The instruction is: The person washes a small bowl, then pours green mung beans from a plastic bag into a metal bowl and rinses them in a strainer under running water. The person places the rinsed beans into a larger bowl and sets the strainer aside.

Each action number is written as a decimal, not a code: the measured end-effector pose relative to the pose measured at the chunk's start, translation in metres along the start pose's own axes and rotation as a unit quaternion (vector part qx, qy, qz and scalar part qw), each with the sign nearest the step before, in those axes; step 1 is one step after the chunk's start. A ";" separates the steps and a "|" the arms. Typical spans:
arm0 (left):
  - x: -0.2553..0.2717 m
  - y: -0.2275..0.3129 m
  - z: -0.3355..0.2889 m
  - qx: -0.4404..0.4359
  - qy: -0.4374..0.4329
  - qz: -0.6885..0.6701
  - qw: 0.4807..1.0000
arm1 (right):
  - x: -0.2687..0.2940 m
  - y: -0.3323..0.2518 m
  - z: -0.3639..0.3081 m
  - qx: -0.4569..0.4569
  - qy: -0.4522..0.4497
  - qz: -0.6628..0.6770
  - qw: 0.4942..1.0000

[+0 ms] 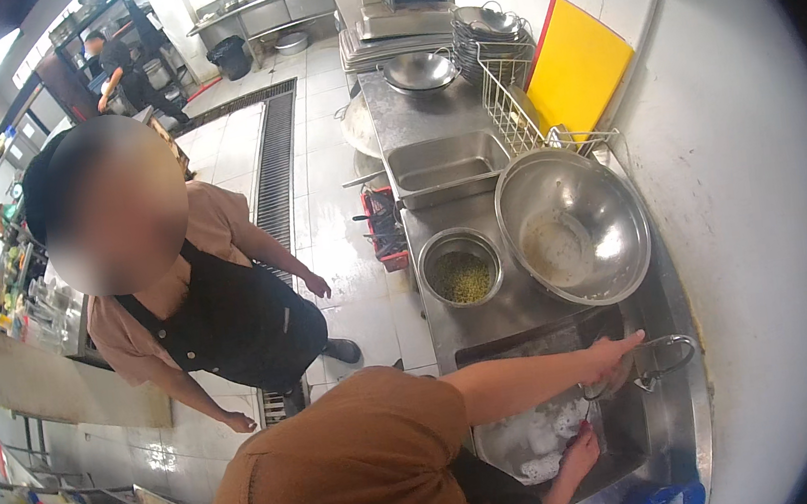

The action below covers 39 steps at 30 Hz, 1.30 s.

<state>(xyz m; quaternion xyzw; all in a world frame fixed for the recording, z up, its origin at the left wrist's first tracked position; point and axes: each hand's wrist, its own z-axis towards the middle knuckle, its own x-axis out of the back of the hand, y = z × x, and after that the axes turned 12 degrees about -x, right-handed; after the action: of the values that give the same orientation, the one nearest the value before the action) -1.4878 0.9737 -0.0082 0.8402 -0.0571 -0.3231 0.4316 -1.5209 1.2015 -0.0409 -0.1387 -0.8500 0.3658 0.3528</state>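
Observation:
Over the sink [639, 430], my left hand [618, 355] reaches out with its fingers stretched beside the curved metal faucet [675, 344]. Whether it touches the faucet I cannot tell. A rounded metal edge [595, 392] shows below that hand, its kind unclear. Nearer, my right hand [576, 452] is closed on a small red thing [584, 426], with a thin metal part rising from it; its kind is too small to make out. White suds [543, 428] lie in the basin beside my right hand.
Beyond the sink stand a large steel bowl [572, 231], a pot with green bits [467, 276] and a rectangular steel pan [446, 166]. A wire rack [509, 103] and yellow board [577, 64] lean by the wall. A person in a black apron [241, 322] stands left; another person [128, 74] is farther back.

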 end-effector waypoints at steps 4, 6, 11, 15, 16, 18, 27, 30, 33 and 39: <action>0.031 -0.009 0.014 -0.080 -0.005 -0.132 0.988 | -0.004 0.026 0.030 0.353 0.150 -0.144 0.912; 0.037 -0.010 -0.002 -0.026 -0.056 -0.209 0.976 | 0.001 -0.010 -0.009 0.052 -0.019 0.139 0.989; 0.027 -0.043 -0.001 -0.049 0.046 0.045 0.997 | 0.031 -0.044 -0.002 -0.103 -0.210 0.391 0.890; 0.077 -0.078 0.058 -0.260 0.104 0.413 0.867 | -0.007 -0.084 0.006 -0.068 -0.233 0.260 0.935; 0.067 -0.073 0.057 -0.255 0.052 0.419 0.870 | -0.008 -0.082 0.007 -0.068 -0.225 0.232 0.944; 0.031 -0.036 0.046 -0.208 -0.065 0.404 0.888 | 0.006 -0.070 0.006 -0.086 -0.209 0.214 0.950; -0.008 -0.025 0.036 -0.411 -0.205 0.470 0.754 | 0.035 -0.051 0.077 -0.165 -0.214 0.262 0.926; 0.033 0.014 0.082 -0.233 -0.245 0.298 0.893 | 0.013 -0.089 0.057 -0.171 -0.265 0.243 0.917; -0.014 0.015 0.034 -0.333 -0.224 0.475 0.783 | 0.013 -0.098 0.038 -0.208 -0.126 0.302 0.922; 0.004 0.031 0.062 -0.238 -0.118 0.413 0.871 | 0.008 -0.119 0.033 -0.188 -0.307 0.269 0.893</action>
<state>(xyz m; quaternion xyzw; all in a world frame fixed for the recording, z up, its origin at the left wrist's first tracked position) -1.5156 0.9100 -0.0125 0.5671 -0.3709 -0.2163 0.7028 -1.5474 1.1056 0.0322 -0.3063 -0.8991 0.3047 -0.0702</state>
